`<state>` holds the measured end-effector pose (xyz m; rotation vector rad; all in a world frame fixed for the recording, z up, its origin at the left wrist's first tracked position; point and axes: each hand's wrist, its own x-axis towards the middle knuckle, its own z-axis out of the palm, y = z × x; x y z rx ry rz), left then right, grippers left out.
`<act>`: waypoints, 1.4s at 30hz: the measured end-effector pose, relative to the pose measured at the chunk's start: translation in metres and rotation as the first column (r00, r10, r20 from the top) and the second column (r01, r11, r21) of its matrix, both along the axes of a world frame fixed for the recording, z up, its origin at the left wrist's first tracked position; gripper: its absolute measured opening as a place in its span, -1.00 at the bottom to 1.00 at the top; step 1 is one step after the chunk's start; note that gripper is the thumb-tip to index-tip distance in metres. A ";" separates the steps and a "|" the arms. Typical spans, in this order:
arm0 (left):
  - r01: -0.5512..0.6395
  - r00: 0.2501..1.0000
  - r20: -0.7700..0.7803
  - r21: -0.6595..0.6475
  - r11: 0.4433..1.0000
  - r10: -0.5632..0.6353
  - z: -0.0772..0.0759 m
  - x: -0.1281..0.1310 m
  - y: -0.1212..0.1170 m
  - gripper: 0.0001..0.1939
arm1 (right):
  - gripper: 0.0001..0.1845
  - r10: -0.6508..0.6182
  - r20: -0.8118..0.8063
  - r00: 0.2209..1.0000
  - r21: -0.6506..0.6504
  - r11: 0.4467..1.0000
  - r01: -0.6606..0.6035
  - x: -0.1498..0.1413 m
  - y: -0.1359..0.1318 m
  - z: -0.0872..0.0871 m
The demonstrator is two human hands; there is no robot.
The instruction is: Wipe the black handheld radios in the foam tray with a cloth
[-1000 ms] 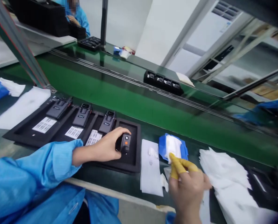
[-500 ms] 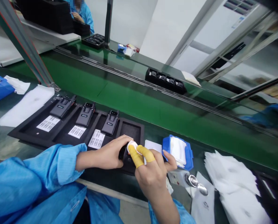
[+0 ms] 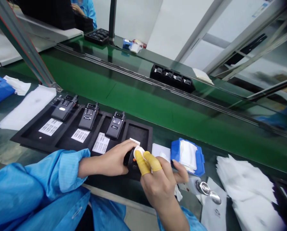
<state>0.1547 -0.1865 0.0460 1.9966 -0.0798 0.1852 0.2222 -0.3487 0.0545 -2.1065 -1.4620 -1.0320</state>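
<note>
My left hand (image 3: 111, 160) is closed around a black handheld radio (image 3: 133, 165) with an orange button, mostly hidden by my hands. My right hand (image 3: 159, 184), with yellow finger cots on two fingers, pinches a small white wipe (image 3: 139, 149) against the radio's upper end. Both hands are over the near right part of a black foam tray (image 3: 148, 134). Three similar radios lie in its other compartments: a left one (image 3: 63, 110), a middle one (image 3: 88, 118) and a right one (image 3: 115, 125). White barcode labels (image 3: 100, 143) lie below them.
Right of my hands stand a blue box of white wipes (image 3: 200, 158), a metal-capped dispenser (image 3: 203, 187) and a stack of white sheets (image 3: 247, 183). A green conveyor belt (image 3: 134, 99) runs behind the tray, with another black tray (image 3: 172, 78) beyond. A co-worker's blue sleeve (image 3: 90, 12) shows far left.
The view has shifted slightly. My right hand and the wipe have moved a little on the radio, and its orange button shows more clearly. Both grips stay the same.
</note>
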 end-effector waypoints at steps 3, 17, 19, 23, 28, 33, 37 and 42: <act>0.001 0.999 0.032 0.004 1.000 -0.001 0.000 0.000 -0.001 -0.42 | -0.63 -0.074 -0.014 0.997 -0.004 0.997 0.073 0.002 -0.004 0.000; -0.003 0.999 0.034 0.033 0.999 0.002 0.000 0.001 -0.001 -0.45 | -0.65 0.074 -0.157 0.985 0.009 0.997 -0.074 0.017 -0.011 0.002; -0.004 0.999 0.033 0.038 0.999 0.003 0.001 0.002 -0.001 -0.48 | -0.65 0.026 -0.140 0.990 0.014 1.000 -0.024 0.019 -0.013 0.003; 0.013 0.999 0.033 0.023 1.000 -0.014 0.002 0.002 0.000 -0.45 | -0.62 0.018 -0.115 0.993 0.034 0.999 -0.014 0.012 -0.007 0.002; -0.003 1.000 -0.011 0.032 0.999 0.004 -0.002 0.002 -0.001 -0.44 | -0.62 0.014 -0.065 0.998 -0.011 1.000 -0.015 0.003 0.002 -0.002; -0.013 1.000 0.001 0.042 0.999 0.013 0.000 0.003 -0.002 -0.45 | -0.65 -0.079 -0.056 0.995 0.034 0.996 0.081 0.011 -0.001 0.000; 0.006 1.000 0.025 0.033 0.999 -0.007 0.001 0.003 -0.002 -0.45 | -0.60 -0.044 -0.061 0.997 0.049 0.998 0.047 0.008 -0.002 0.001; -0.030 0.999 -0.010 0.030 0.999 0.030 0.000 0.004 -0.001 -0.43 | -0.61 -0.029 -0.076 0.997 0.018 0.999 0.030 0.005 0.000 -0.002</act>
